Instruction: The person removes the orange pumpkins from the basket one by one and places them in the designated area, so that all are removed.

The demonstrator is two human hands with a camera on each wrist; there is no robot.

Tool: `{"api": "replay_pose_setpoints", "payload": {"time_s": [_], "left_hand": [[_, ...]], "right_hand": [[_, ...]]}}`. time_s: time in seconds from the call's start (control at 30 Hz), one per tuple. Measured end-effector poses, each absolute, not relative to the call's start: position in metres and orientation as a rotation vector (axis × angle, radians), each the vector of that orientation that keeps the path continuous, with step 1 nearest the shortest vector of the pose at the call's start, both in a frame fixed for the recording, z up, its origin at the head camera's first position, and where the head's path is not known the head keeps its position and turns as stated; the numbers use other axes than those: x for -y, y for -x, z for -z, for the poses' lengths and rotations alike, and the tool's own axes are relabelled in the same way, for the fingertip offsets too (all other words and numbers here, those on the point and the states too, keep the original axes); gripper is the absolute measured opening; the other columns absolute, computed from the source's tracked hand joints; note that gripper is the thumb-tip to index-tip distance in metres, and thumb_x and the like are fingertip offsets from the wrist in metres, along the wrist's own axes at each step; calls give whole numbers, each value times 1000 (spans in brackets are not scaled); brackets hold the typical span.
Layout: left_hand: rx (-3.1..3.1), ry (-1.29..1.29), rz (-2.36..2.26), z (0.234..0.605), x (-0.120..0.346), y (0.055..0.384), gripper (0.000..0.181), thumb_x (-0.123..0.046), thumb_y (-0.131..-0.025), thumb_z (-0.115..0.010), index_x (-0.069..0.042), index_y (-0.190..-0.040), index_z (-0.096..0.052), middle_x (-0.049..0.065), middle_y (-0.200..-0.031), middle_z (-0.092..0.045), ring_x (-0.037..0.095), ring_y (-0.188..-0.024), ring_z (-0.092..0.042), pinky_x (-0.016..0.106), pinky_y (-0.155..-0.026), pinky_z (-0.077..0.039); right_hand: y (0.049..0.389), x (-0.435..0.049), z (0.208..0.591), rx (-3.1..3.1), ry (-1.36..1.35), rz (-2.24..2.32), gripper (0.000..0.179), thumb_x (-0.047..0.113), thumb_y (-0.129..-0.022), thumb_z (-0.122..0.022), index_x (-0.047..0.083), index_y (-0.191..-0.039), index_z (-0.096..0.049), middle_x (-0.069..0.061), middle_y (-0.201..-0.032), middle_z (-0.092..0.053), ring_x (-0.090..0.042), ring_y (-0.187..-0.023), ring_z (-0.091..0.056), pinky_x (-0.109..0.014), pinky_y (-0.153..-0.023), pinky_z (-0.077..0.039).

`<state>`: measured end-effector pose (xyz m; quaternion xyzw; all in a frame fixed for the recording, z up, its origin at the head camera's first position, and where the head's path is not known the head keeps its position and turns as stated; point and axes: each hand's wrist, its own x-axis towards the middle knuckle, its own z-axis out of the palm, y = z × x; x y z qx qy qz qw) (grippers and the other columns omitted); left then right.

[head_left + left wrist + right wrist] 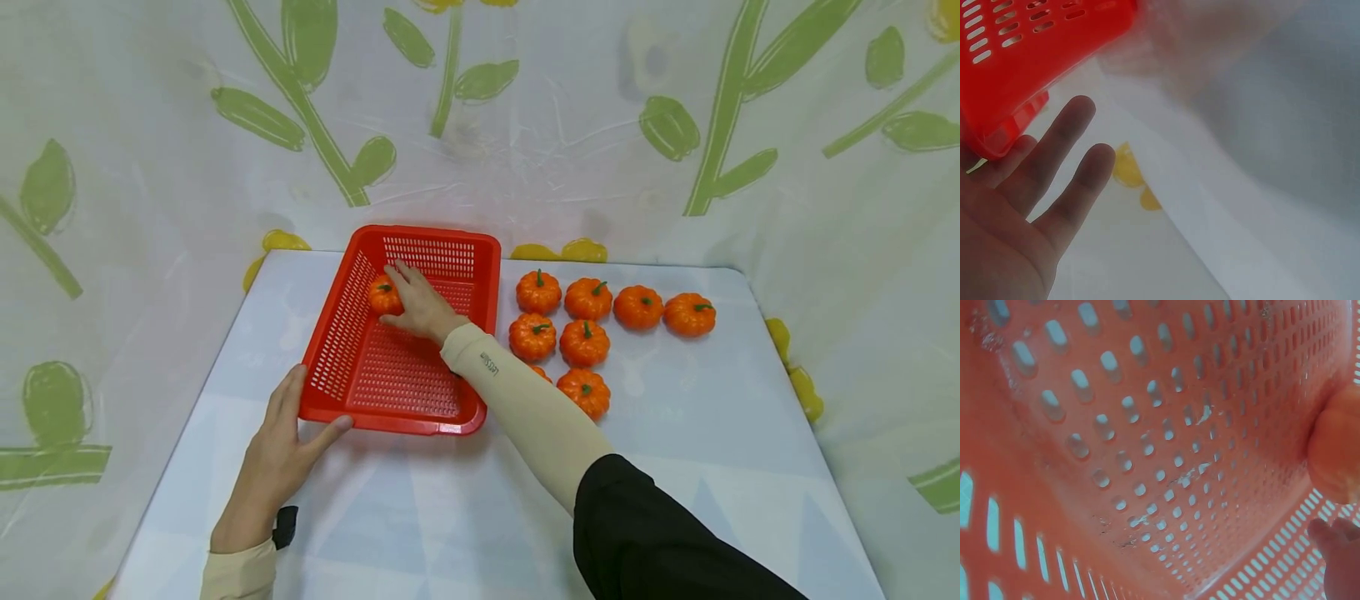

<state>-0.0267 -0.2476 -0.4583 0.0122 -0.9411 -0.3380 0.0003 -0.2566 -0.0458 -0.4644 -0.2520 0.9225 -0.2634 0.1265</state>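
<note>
A red plastic basket with slotted walls stands at the back left of the table. Inside it, near the left wall, lies a small orange pumpkin, also seen at the right edge of the right wrist view. My right hand reaches into the basket beside this pumpkin, fingers extended; a gap shows between fingertips and pumpkin in the right wrist view. At the basket's front left corner is my left hand, thumb by the front rim. The left wrist view shows its fingers straight and spread.
Several more orange pumpkins stand in rows right of the basket; my right forearm partly hides one. A plastic sheet with green leaf prints hangs behind the table. A dark band sits on my left wrist.
</note>
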Motion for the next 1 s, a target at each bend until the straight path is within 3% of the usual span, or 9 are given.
{"api": "replay_pose_setpoints", "payload": {"time_s": [0.23, 0.37, 0.6, 0.77, 1.0], "left_hand": [[2954, -38, 1064, 458, 247, 26, 104, -54, -91, -71, -28, -165, -2, 10, -168, -13, 47, -138, -37, 76, -96, -39], [2948, -37, 1065, 459, 247, 26, 104, -54, -91, -72, -29, -165, -2, 9, -168, -13, 47, -138, -37, 76, -96, -39], [2939, -33, 1063, 460, 247, 27, 104, -53, -91, -72, -28, -165, -3, 9, -168, -13, 47, -138, -37, 76, -96, -39], [2938, -38, 1065, 460, 247, 27, 104, -53, -91, -72, -29, -165, -3, 9, -168, -13, 47, -138, -37, 76, -96, -39], [2932, -35, 1073, 460, 247, 27, 104, -52, -91, -73, -29, -165, -3, 8, -168, -13, 46, -139, -37, 75, -96, -38]], "right_hand": [[256, 47, 468, -2642, 745, 763, 90, 37, -94, -73, 19, -164, -18, 1, -170, -9, -21, -155, -11, -38, -121, -28], [255, 47, 468, -2645, 745, 742, 83, 36, -95, -73, 20, -161, -26, 1, -169, -13, -20, -152, -20, -36, -118, -32], [254, 47, 466, -2650, 768, 813, 63, 30, -94, -75, 17, -147, -42, -2, -150, -41, -16, -126, -46, -28, -108, -42], [253, 47, 466, -2641, 756, 849, 58, 27, -93, -76, 17, -141, -46, -1, -141, -46, -14, -118, -49, -25, -105, -44], [253, 47, 465, -2650, 777, 838, 59, 27, -93, -76, 15, -143, -46, -3, -141, -46, -15, -118, -49, -26, -104, -45]]}}
